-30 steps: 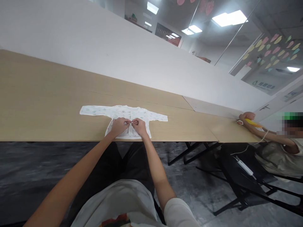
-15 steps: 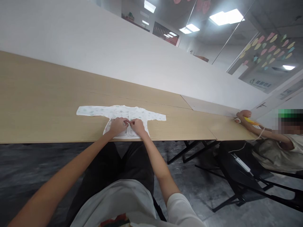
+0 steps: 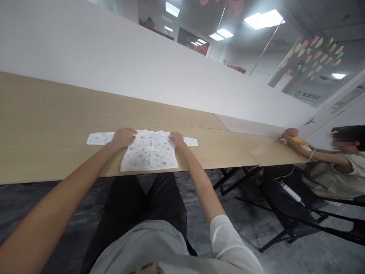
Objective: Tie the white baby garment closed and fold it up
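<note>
On the table (image 3: 42, 133), near its front edge, small white shirt (image 3: 151, 154) lies flat, neck end toward the wall (image 3: 114, 68), hem toward the wearer of the camera. Small scattered print; front opening runs down the middle, with one rounded lower corner. Sleeves stick out to either side.

Left hand (image 3: 123, 137) rests palm down where the left-side sleeve meets the body, fingers close together over the cloth; can't tell whether they pinch it. Right hand (image 3: 177, 139) is at the opposite sleeve join, fingers curled on the cloth; grip there can't be told either. Hands well apart, shirt body between them.

Far right: another person (image 3: 333, 171) reaches to a doll (image 3: 291, 132) at the table. Black chair (image 3: 291, 213) nearby, white power strip (image 3: 292, 194) on its seat.
</note>
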Motion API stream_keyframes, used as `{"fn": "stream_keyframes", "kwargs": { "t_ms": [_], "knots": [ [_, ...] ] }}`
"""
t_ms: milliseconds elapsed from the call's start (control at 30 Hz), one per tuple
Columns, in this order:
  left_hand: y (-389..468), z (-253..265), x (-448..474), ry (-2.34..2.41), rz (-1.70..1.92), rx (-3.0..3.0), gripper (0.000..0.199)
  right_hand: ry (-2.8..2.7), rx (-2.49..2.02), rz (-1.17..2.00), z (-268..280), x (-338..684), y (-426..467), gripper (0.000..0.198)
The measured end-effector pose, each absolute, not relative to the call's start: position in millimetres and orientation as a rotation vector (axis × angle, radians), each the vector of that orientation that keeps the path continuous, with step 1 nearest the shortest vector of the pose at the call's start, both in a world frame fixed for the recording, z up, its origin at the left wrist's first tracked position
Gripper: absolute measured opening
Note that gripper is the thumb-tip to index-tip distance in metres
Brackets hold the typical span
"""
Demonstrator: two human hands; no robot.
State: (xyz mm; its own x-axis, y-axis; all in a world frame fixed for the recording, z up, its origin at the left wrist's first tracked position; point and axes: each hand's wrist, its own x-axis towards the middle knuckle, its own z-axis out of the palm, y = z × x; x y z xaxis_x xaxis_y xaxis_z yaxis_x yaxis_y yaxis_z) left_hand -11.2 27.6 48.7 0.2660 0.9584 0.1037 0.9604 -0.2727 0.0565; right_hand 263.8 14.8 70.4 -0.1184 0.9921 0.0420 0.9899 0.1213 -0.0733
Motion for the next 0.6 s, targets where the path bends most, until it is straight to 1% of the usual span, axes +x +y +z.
{"fn": "stream_keyframes", "kwargs": {
  "t_ms": [200,333,467,600],
  "knots": [
    [42.8,35.7,-39.8,-2.082,-0.151,-2.38,0.054,-2.146,-2.021,0.169,60.5,283.8,30.7,0.027],
    [43.6,38.9,-38.4,-2.112,-0.171,-2.372,0.049,-2.141,-2.008,0.124,60.9,287.2,35.5,0.024],
    [49.9,67.3,-36.1,-2.093,-0.225,-2.374,0.039,-2.144,-1.923,0.04,81.1,298.6,51.3,0.023],
    [54.5,120.6,-37.5,-2.055,-0.41,-2.243,0.045,-2.045,-1.825,-0.149,130.8,307.7,67.3,0.032]
  ]
}}
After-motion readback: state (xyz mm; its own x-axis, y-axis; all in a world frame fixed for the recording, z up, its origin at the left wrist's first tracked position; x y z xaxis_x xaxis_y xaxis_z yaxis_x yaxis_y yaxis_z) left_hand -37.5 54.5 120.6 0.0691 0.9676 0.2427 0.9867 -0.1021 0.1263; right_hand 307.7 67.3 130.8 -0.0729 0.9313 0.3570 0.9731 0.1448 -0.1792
